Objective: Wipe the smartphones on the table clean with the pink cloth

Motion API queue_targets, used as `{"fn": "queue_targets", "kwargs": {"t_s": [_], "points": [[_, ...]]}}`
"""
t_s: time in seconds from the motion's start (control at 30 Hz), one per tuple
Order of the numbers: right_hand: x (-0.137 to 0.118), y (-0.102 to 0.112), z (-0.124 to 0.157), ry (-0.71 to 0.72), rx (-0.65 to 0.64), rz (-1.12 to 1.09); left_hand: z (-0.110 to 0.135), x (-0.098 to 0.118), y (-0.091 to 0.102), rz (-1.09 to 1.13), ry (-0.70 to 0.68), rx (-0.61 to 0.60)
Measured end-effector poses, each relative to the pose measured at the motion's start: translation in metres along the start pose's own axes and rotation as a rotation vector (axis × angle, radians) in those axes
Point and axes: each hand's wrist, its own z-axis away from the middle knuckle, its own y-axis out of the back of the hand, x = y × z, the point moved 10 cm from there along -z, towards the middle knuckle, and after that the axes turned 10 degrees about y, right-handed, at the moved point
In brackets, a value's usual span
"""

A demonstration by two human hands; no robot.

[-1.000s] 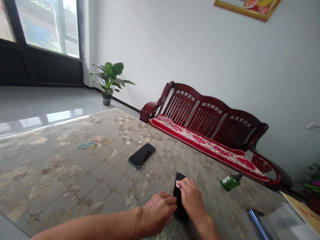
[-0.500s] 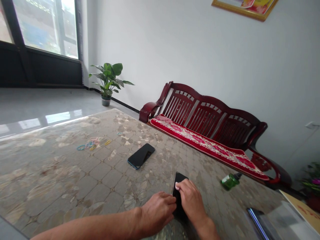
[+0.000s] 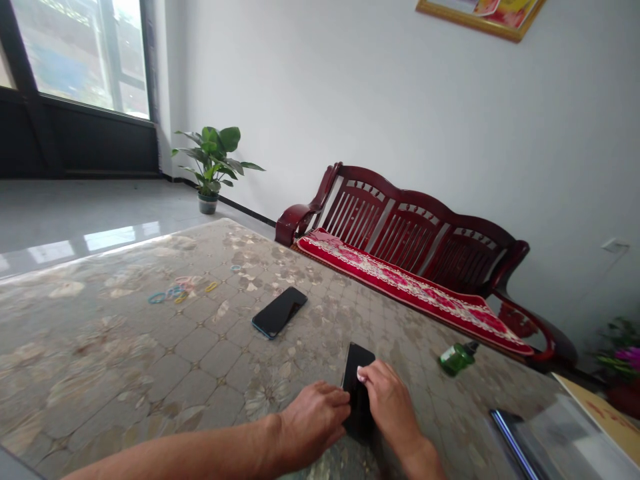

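Note:
A dark phone (image 3: pixel 359 417) lies screen up on the table in front of me, partly covered by my hands. My left hand (image 3: pixel 316 419), fingers curled and closed, grips its left edge. Over the right side of that phone is my right hand (image 3: pixel 393 399), closed in a pinch; a bit of white, tissue-like material (image 3: pixel 361 375) peeks out at its fingertips. Most of that white piece is hidden. Farther off to the left, a second phone (image 3: pixel 280 312) with a black screen and blue edge rests on the table.
Several coloured rubber bands (image 3: pixel 175 292) lie on the patterned table cover (image 3: pixel 195 360) at left. A green bottle (image 3: pixel 456 359) lies at right, near another phone (image 3: pixel 515 440) and a yellowish box or booklet (image 3: pixel 600 413). Behind the table stands a red wooden bench (image 3: pixel 415 240).
My right hand has shifted slightly right and down across the phone's screen, uncovering more of its upper part. My left hand stays at the phone's edge. The view has turned slightly.

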Motion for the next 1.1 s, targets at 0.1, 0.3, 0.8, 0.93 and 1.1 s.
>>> {"fn": "queue_targets", "kwargs": {"t_s": [0.1, 0.3, 0.8, 0.93, 1.1], "points": [[0.002, 0.002, 0.005, 0.002, -0.009, 0.003, -0.001, 0.0, 0.0, -0.019, -0.004, 0.013], [0.027, -0.001, -0.013, -0.075, 0.016, 0.036, 0.0, -0.002, -0.002, -0.032, -0.008, 0.003], [0.036, 0.001, -0.005, -0.135, -0.015, -0.033, 0.001, 0.0, 0.002, -0.042, -0.015, 0.013], [0.035, -0.001, -0.008, -0.156, -0.064, -0.036, 0.0, -0.001, 0.0, -0.043, -0.017, 0.03], [0.012, 0.002, 0.012, -0.082, -0.136, -0.062, 0.001, -0.002, -0.002, -0.036, -0.017, 0.041]]}}
